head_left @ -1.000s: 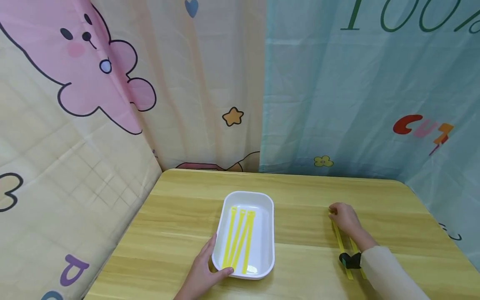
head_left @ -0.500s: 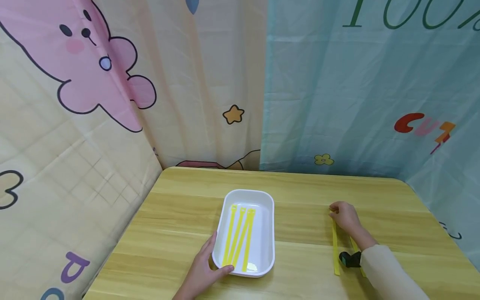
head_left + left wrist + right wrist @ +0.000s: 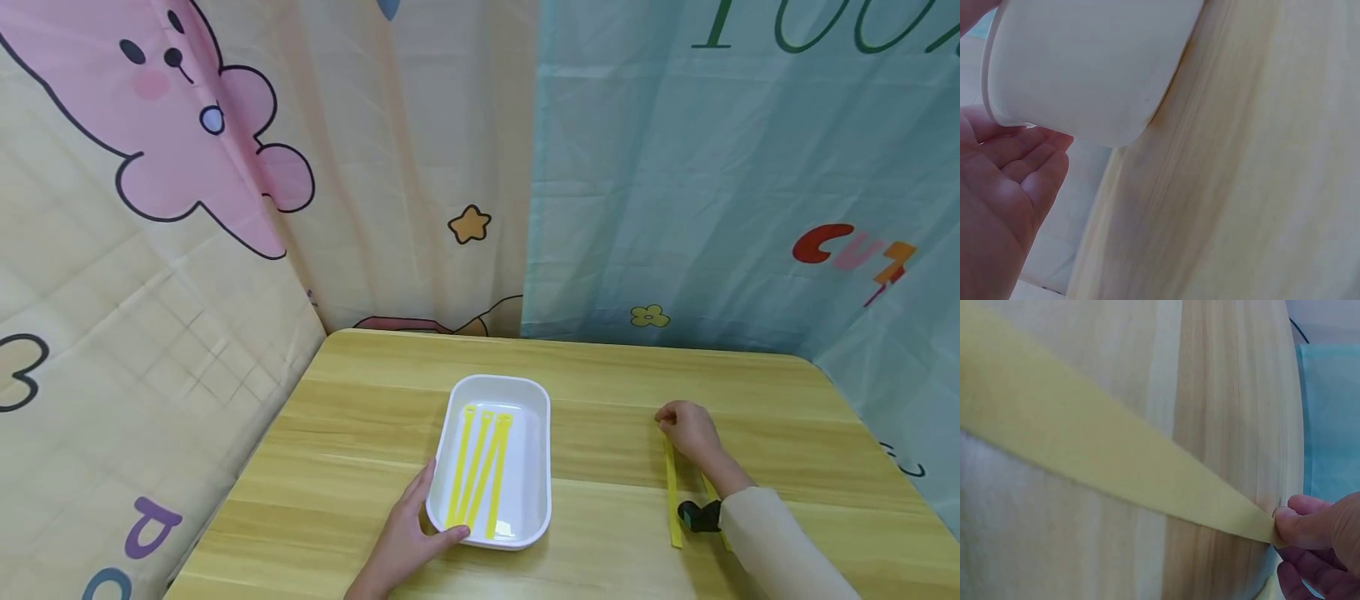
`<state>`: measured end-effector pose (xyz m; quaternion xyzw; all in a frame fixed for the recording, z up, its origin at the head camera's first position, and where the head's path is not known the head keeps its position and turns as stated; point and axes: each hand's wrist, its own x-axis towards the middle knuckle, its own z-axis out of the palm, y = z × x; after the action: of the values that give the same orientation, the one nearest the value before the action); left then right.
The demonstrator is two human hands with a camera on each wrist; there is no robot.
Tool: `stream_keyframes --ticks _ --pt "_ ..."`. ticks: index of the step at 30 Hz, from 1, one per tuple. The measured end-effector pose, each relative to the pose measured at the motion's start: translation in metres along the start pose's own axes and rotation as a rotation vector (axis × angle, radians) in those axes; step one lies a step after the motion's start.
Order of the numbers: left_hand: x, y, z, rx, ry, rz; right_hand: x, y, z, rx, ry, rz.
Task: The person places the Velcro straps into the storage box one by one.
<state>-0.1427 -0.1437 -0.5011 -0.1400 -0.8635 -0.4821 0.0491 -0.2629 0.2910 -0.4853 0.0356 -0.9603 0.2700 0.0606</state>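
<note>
My left hand (image 3: pixel 412 529) grips the near left corner of a white tray (image 3: pixel 540 467), thumb over the rim and fingers along the outer side. Several yellow strap ties (image 3: pixel 459 467), with slotted heads at their far ends, lie lengthwise in the tray. Over the right part of the table, my right hand (image 3: pixel 692 432) pinches the far end of another yellow strap (image 3: pixel 1116 456) between thumb and fingertips. The strap's length stretches toward the near edge. A further yellow strap (image 3: pixel 708 486) lies beside it, partly hidden by the right forearm and the black wrist camera.
The tray stands on a wood-grain table (image 3: pixel 600 533) with rounded far corners. Printed curtains (image 3: pixel 420 167) hang close behind the table and along both its sides. A beige sleeve (image 3: pixel 780 542) covers the right forearm.
The near end of the pinched strap has swung left, away from the strap beside it. My right hand has barely shifted. The left hand and tray hold their place; the head view tilts slightly.
</note>
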Motion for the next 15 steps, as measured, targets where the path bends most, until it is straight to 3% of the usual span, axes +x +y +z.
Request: stream_keyframes --ticks 15 --pt "-0.0005 -0.0007 0.0011 0.003 0.02 0.016 0.0033 0.0058 -0.0073 0.043 -0.02 -0.014"
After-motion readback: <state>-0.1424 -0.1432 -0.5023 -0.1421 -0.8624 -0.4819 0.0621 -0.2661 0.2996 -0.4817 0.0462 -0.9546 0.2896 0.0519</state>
